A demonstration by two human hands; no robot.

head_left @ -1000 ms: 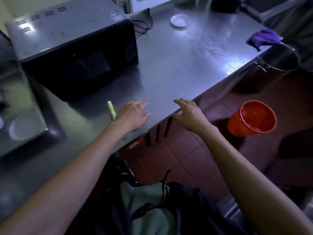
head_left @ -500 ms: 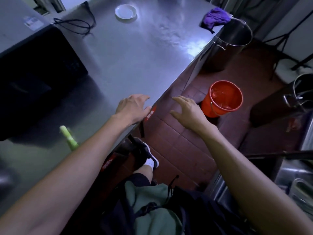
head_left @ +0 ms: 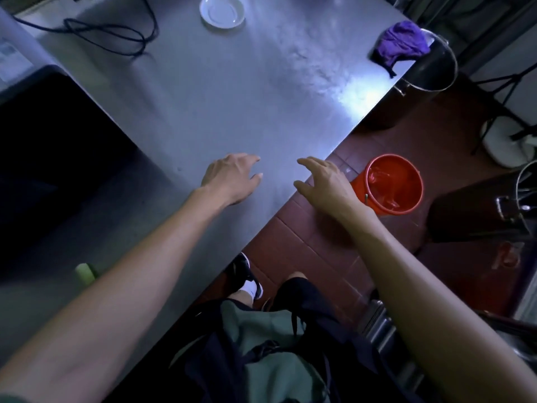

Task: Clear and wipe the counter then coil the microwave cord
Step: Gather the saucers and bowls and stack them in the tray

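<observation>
A steel counter (head_left: pixel 220 112) fills the upper left. My left hand (head_left: pixel 231 177) hovers over its near edge with relaxed fingers, holding nothing. My right hand (head_left: pixel 325 181) reaches over the counter's edge, fingers spread and empty. The black microwave (head_left: pixel 49 146) stands at the left, and its black cord (head_left: pixel 107 33) lies in loose loops behind it. A white saucer (head_left: pixel 222 10) sits at the back. A purple cloth (head_left: pixel 399 45) lies at the counter's far right corner. A green stalk piece (head_left: pixel 84 271) lies on the counter, partly behind my left forearm.
An orange bucket (head_left: pixel 392 184) holding water stands on the red tile floor beside the counter. A tall steel pot (head_left: pixel 433 68) stands below the purple cloth. Dark furniture and another pot sit at the right. My legs and a shoe show below the counter's edge.
The view swung right and down along the counter. Both hands kept their spacing and moved further along the edge, away from the green stalk piece.
</observation>
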